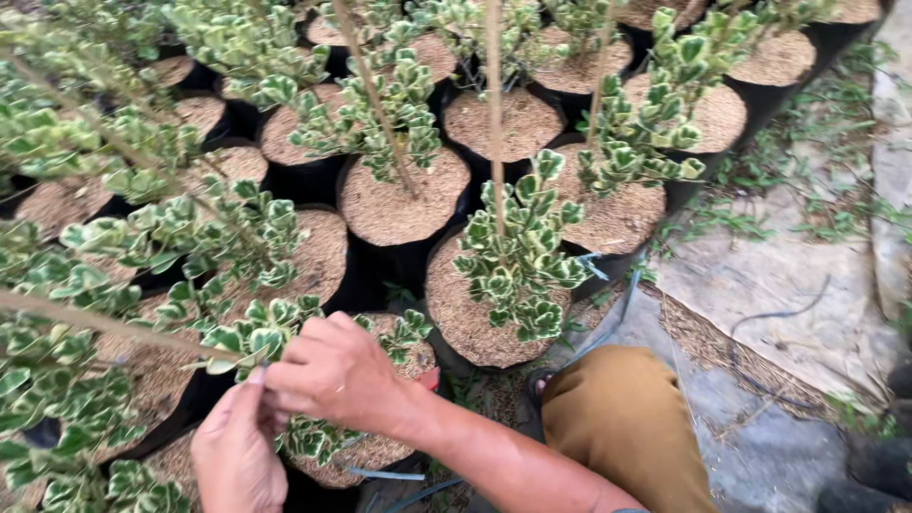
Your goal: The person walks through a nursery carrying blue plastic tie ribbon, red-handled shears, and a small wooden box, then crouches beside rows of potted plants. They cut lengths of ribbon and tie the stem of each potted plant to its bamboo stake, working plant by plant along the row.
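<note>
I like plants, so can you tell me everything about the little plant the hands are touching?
The plant has small thick leaves, green in the middle with creamy edges, bunched along a thin stem. It grows in a black pot topped with brown husk-like stuff, among many similar pots. A bare tan stick leans past it. The left hand and right hand pinch at its stem near the leaves.

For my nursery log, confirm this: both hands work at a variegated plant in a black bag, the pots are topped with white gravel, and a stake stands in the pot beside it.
Wrong in one respect: the pots are topped with brown husk-like mulch, not white gravel, as the head view shows. The rest stands: both hands, left and right, work at the variegated plant, and a stake stands in the pot beside it.
</note>
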The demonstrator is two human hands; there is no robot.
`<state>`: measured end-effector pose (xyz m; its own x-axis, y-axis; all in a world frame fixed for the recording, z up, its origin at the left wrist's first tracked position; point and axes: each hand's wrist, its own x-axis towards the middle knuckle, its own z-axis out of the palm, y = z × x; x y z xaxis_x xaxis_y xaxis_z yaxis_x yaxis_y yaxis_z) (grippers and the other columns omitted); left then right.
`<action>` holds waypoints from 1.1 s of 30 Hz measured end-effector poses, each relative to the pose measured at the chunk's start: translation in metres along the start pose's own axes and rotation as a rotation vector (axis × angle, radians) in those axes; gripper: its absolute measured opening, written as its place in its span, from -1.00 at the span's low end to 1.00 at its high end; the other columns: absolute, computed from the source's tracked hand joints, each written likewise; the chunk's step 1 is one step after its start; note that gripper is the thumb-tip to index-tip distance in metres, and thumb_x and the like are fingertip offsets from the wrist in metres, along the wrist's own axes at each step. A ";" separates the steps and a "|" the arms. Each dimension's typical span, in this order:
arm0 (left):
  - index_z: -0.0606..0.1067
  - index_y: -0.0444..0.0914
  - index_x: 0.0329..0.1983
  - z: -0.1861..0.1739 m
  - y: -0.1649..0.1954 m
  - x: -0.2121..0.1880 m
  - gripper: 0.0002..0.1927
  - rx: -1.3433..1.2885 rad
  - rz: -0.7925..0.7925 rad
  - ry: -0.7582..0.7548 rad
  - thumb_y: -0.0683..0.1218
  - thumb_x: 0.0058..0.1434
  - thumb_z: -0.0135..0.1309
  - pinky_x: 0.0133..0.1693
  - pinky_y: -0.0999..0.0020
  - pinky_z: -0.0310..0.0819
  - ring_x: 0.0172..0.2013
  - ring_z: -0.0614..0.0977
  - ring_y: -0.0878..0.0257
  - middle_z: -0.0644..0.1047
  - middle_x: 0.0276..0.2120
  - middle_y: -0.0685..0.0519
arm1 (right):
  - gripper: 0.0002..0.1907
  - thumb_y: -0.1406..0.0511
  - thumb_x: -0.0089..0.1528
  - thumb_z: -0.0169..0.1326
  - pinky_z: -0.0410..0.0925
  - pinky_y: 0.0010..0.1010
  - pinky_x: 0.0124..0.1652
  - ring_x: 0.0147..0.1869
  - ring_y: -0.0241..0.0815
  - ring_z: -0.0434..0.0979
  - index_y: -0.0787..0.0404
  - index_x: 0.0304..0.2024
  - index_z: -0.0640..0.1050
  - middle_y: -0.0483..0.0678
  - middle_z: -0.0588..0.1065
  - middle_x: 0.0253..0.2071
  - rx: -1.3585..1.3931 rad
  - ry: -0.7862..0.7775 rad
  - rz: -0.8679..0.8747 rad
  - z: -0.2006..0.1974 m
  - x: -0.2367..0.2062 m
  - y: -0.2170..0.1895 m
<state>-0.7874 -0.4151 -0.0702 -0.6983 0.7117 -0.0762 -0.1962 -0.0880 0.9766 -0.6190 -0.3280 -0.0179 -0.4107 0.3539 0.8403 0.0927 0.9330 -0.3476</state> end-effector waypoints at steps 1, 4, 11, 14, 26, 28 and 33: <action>0.56 -0.33 -0.21 -0.001 0.000 0.004 -0.86 0.001 -0.022 -0.016 -0.14 0.40 0.11 -0.38 0.49 0.31 -0.47 0.48 0.38 0.53 -0.45 0.11 | -0.81 0.18 0.22 0.29 0.17 -0.33 -0.20 -0.22 -0.20 0.34 0.10 -0.30 0.56 -0.21 0.36 -0.41 0.005 -0.013 0.008 -0.001 -0.002 0.000; 0.55 -0.34 -0.21 -0.001 0.001 0.009 -0.86 0.056 -0.030 -0.036 -0.15 0.42 0.09 -0.40 0.50 0.35 -0.48 0.51 0.36 0.53 -0.46 0.08 | -0.85 0.21 0.21 0.26 0.20 -0.36 -0.16 -0.17 -0.23 0.39 0.07 -0.22 0.59 -0.22 0.41 -0.33 0.046 -0.035 0.037 -0.005 -0.007 0.003; 0.58 -0.44 -0.08 0.009 0.006 -0.016 -0.81 0.533 0.280 0.019 -0.17 0.46 0.10 -0.32 0.52 0.50 -0.40 0.61 0.34 0.62 -0.34 -0.05 | -0.84 0.27 0.22 0.21 0.23 -0.36 -0.14 -0.13 -0.22 0.43 0.09 -0.14 0.61 -0.23 0.45 -0.28 0.016 -0.064 0.096 -0.007 -0.010 0.010; 0.57 -0.46 -0.09 0.005 0.010 -0.017 -0.82 0.547 0.235 0.042 -0.18 0.44 0.12 -0.35 0.51 0.49 -0.42 0.60 0.33 0.63 -0.34 -0.07 | -0.86 0.25 0.23 0.21 0.23 -0.37 -0.13 -0.13 -0.22 0.42 0.08 -0.17 0.61 -0.21 0.45 -0.33 0.014 -0.045 0.093 -0.007 -0.011 0.008; 0.61 -0.39 0.03 -0.042 -0.013 0.013 -0.79 0.636 0.361 -0.175 -0.19 0.40 0.15 -0.25 0.49 0.47 -0.35 0.59 0.34 0.61 -0.33 -0.10 | -0.86 0.25 0.18 0.21 0.24 -0.36 -0.15 -0.18 -0.21 0.41 0.12 -0.25 0.56 -0.18 0.41 -0.36 0.032 -0.140 0.007 -0.014 -0.007 0.008; 0.62 -0.37 0.01 -0.053 -0.022 0.023 -0.82 0.795 0.539 -0.187 -0.18 0.41 0.16 -0.22 0.47 0.49 -0.33 0.61 0.30 0.61 -0.32 -0.13 | -0.89 0.25 0.25 0.19 0.23 -0.40 -0.19 -0.14 -0.25 0.43 0.12 -0.22 0.55 -0.19 0.44 -0.28 0.044 -0.065 -0.008 -0.011 -0.008 0.008; 0.65 -0.35 -0.10 -0.076 -0.036 0.089 -0.80 1.191 0.832 -0.346 -0.17 0.24 0.23 -0.21 0.34 0.60 -0.41 0.71 0.15 0.60 -0.51 -0.16 | -0.89 0.21 0.41 0.15 0.26 -0.48 -0.22 -0.12 -0.32 0.49 0.06 -0.18 0.56 -0.26 0.51 -0.17 0.061 0.024 0.024 0.000 -0.017 0.010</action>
<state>-0.8955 -0.4017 -0.1273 -0.0979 0.8854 0.4545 0.9476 -0.0567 0.3145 -0.6108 -0.3243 -0.0353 -0.3873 0.3785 0.8407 0.0466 0.9187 -0.3921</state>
